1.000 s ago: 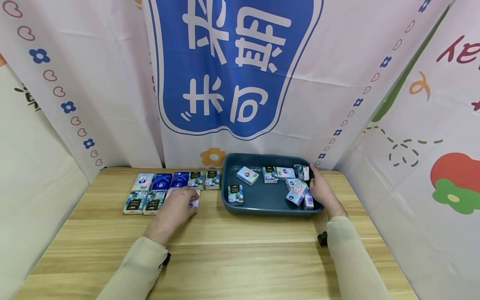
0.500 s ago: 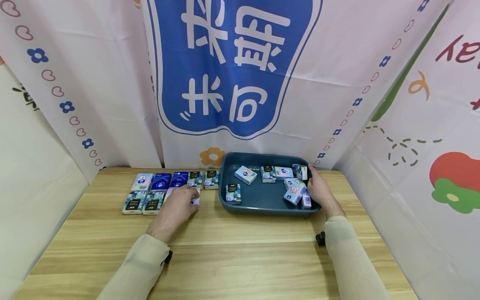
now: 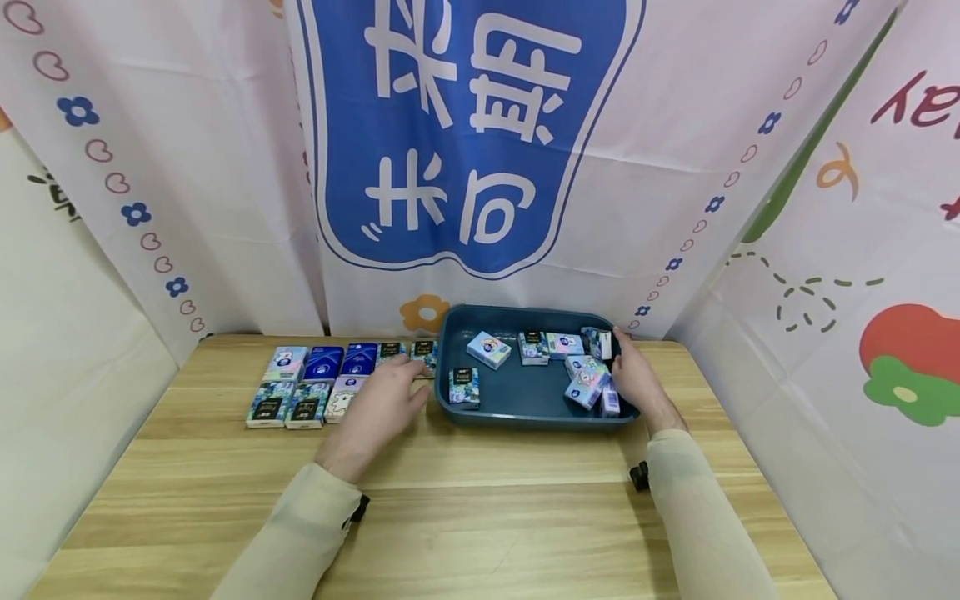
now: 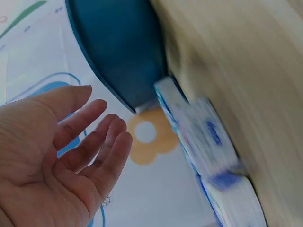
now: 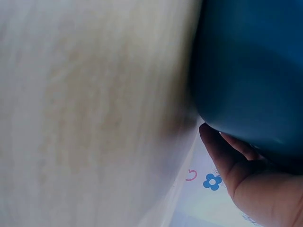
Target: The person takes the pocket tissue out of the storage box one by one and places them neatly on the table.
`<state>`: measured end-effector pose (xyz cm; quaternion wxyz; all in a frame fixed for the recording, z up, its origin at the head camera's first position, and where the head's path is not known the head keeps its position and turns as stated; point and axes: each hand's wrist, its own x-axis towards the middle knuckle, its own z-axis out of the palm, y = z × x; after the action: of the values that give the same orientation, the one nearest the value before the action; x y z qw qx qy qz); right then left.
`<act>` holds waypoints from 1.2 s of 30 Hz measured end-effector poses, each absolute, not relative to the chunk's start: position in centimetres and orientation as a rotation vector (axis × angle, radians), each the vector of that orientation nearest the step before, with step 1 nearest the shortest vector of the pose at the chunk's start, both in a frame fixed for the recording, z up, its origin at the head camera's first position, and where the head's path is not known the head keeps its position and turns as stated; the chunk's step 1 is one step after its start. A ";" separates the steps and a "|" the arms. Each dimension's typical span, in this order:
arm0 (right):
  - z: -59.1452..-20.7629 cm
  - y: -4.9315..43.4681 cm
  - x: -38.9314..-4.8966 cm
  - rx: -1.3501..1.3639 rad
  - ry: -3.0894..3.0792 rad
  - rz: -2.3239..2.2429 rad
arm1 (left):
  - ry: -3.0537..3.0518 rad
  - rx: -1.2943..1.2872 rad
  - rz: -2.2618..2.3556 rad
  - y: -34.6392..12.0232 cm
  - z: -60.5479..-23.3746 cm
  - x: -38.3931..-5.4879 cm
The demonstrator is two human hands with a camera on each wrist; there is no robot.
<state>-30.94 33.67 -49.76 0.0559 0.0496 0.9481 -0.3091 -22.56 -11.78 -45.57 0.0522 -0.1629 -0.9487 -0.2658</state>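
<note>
My left hand [image 3: 382,408] hovers over the right end of two rows of small tissue packs, its fingers relaxed around nothing, as the left wrist view also shows. Partly under it lie a pink tissue pack [image 3: 342,400] in the front row and dark floral packs [image 3: 424,353] in the back row. At the right end of a dark teal tray [image 3: 525,421], my right hand [image 3: 637,383] grips the rim; its fingertips touch the outer wall in the right wrist view. Loose tissue packs [image 3: 587,387] lie scattered in the tray, some overlapping.
Blue packs [image 3: 324,364], a pale blue pack [image 3: 286,363] and floral packs [image 3: 271,405] fill the left part of the rows. A printed curtain [image 3: 660,208] hangs along the back edge of the wooden table [image 3: 480,517].
My left hand has come off the pink tissue pack and moved right, toward the tray. The tray has shifted slightly left, with my right hand still on its rim.
</note>
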 end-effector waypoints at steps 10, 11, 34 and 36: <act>-49.7 33.9 -30.7 0.137 2.871 -0.938 | -2.863 -0.559 -0.857 -7.0 -44.9 -23.0; -49.7 33.9 -30.7 0.136 2.872 -0.937 | -2.859 -0.571 -0.863 -6.5 -44.9 -23.0; -49.7 33.8 -30.8 0.134 2.885 -0.930 | -2.913 -0.768 -1.073 4.7 -45.7 -24.4; -49.7 33.8 -30.8 0.141 2.879 -0.931 | -2.917 -0.769 -1.086 5.5 -46.0 -24.6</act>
<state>-30.84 33.80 -49.66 0.0562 0.0465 0.9489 -0.3069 -24.55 5.48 -45.98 -0.0321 -0.2397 -0.9093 -0.3386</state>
